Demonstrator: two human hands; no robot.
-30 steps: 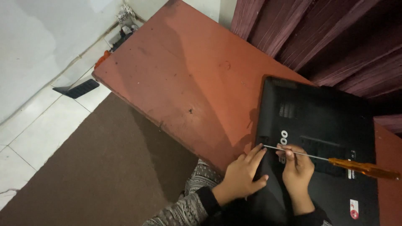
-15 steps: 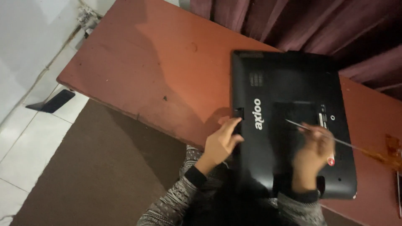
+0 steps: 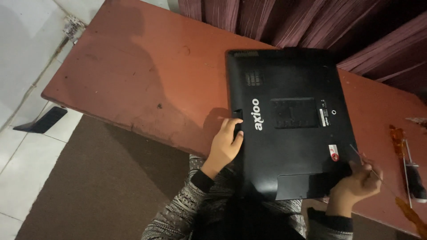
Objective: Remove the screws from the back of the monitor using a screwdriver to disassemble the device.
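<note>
Left hand point(image 3: 224, 144) on laptop's point(image 3: 289, 124) left edge, bare table point(image 3: 147, 75) beyond.

One black laptop point(image 3: 289, 124), two screwdrivers point(image 3: 411, 173), two hands, one red table point(image 3: 133, 75), one brown rug point(image 3: 98, 178).

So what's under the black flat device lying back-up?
The reddish-brown wooden table lies under the black flat device; its near edge overhangs the person's lap. Its downward face is hidden.
</note>
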